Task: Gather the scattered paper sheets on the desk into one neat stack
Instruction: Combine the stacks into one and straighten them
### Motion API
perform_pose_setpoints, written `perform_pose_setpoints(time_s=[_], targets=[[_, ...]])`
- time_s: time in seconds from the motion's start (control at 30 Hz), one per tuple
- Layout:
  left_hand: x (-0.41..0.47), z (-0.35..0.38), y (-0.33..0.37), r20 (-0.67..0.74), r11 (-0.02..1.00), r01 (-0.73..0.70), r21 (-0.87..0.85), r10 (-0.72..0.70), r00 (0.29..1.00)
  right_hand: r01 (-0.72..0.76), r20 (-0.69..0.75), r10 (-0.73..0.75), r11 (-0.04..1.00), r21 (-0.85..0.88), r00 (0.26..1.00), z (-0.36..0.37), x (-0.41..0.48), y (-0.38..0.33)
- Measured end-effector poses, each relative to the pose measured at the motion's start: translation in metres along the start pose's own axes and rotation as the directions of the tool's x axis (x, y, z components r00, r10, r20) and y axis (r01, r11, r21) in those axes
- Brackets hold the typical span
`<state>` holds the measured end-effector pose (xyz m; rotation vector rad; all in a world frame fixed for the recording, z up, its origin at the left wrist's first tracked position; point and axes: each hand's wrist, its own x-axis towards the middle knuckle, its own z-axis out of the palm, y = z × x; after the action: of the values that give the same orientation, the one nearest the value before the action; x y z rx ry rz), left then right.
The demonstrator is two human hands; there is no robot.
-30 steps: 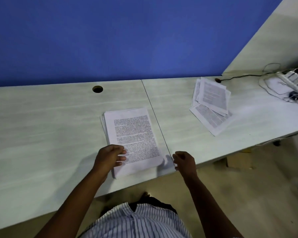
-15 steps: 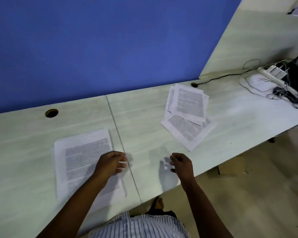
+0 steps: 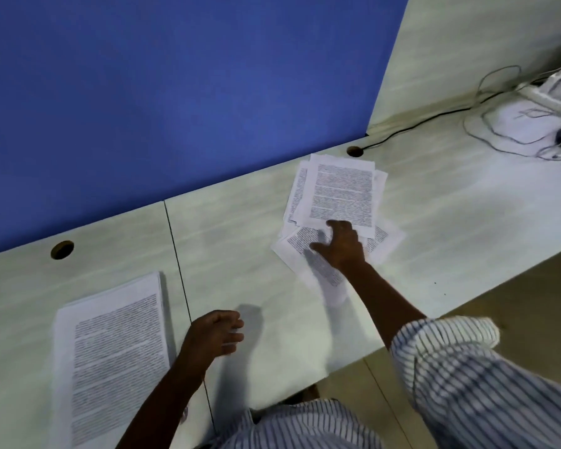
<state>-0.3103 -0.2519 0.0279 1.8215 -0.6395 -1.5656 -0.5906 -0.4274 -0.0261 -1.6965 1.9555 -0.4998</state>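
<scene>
Now the right hand lies flat on the loose sheets; the left hand, loosely curled, holds nothing.

Two groups of printed sheets on the pale surface
Neat stack lies flat at near left; scattered sheets overlap askew farther right

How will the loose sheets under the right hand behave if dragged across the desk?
Probably floppy and light: the loose sheets are thin pages lying flat. Fanned at different angles, they would likely slide over one another, not move as one. The desk looks smooth, so pressed by the right hand they should glide easily.
</scene>
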Motion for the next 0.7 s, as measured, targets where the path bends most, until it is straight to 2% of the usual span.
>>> perform_pose_setpoints(time_s=[0.13,0.2,0.27,0.57,0.7], targets=[[0.0,0.005,0.004,-0.058,0.997,0.013,0.07,-0.009,0.998,-0.072,0.089,0.087,0.984,-0.164,0.992,-0.013,0.045,0.007],[0.002,0.009,0.005,-0.077,0.996,0.029,0.084,-0.023,0.997,-0.024,0.145,0.068,0.959,-0.282,0.987,0.0,0.044,0.023],[0.006,0.013,0.007,-0.088,0.996,0.032,0.085,-0.024,0.996,0.051,0.121,-0.011,0.942,-0.333,0.993,0.016,0.03,0.037],[0.034,0.047,0.02,-0.059,0.995,0.055,0.081,-0.05,0.997,0.225,0.145,-0.188,0.924,-0.31,0.971,0.039,-0.09,0.061],[0.051,0.063,0.018,-0.046,0.976,0.022,0.216,-0.012,0.999,0.257,0.131,-0.23,0.932,-0.254,0.964,0.044,-0.13,0.073]])
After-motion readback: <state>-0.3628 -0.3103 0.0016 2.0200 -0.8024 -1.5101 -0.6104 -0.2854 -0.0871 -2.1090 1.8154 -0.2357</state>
